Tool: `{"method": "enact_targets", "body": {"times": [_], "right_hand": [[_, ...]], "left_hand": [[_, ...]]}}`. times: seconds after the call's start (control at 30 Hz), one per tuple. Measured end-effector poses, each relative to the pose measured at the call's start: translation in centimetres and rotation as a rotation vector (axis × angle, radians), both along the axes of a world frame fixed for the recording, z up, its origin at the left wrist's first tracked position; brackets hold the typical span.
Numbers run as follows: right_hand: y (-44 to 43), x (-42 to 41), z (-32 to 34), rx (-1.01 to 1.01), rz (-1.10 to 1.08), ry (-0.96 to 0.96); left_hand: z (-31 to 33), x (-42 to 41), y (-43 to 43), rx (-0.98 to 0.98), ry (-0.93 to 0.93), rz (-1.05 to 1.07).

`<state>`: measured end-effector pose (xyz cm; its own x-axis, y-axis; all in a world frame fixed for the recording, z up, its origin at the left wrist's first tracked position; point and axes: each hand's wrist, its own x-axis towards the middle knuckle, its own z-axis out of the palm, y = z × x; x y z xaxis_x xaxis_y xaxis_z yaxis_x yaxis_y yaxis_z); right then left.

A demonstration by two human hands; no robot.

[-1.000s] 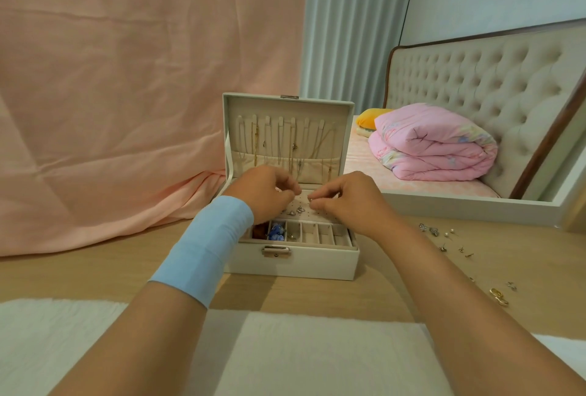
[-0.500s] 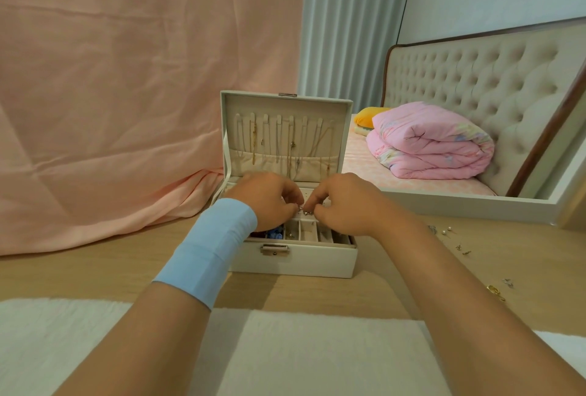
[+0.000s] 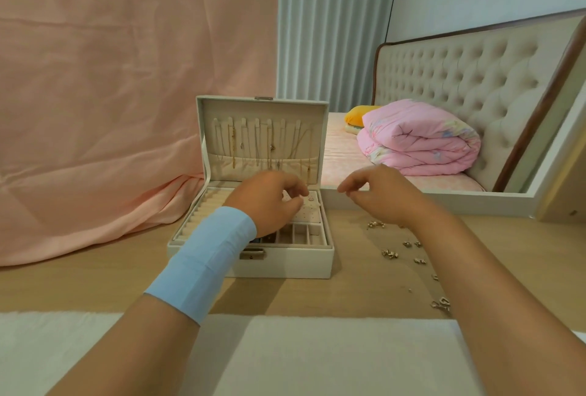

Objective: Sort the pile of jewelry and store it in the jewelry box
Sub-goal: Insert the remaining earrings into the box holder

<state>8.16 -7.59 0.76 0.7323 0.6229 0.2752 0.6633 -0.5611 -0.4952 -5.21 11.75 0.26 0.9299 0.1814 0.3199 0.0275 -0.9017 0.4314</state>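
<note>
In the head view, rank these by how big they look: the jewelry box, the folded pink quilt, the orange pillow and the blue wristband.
1. jewelry box, lid open.
2. pink quilt and blue wristband: about alike; the wristband is nearer, so unranked.
3. orange pillow, partly hidden.

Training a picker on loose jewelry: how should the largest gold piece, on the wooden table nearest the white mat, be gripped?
Pinch the largest gold piece across its outer edges, coming straight down from above with the right hand. It lies flat on the light wooden table, apart from other pieces, so only top and edges are open. Finer shape is blurred.
</note>
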Motion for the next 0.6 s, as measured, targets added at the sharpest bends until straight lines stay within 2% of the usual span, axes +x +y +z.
{"method": "enact_targets", "body": {"times": [0.17, 0.27, 0.47, 0.6], "right_hand": [[-3.3, 2.0, -1.4, -0.123, -0.084, 0.032], [-4.6, 3.4, -2.5, -0.225, -0.148, 0.040], [-5.1, 4.4, -3.7, -0.359, -0.190, 0.030], [-5.2, 4.8, -4.1, -0.372, -0.223, -0.024]], "left_hand": [[0.5, 3.0, -4.7, 0.050, 0.042, -0.077], [0.5, 5.8, -7.0, 0.148, 0.143, -0.091], [-0.8, 11.3, -9.8, 0.225, 0.325, -0.057], [-2.2, 14.3, -10.7, 0.285, 0.439, -0.012]]}}
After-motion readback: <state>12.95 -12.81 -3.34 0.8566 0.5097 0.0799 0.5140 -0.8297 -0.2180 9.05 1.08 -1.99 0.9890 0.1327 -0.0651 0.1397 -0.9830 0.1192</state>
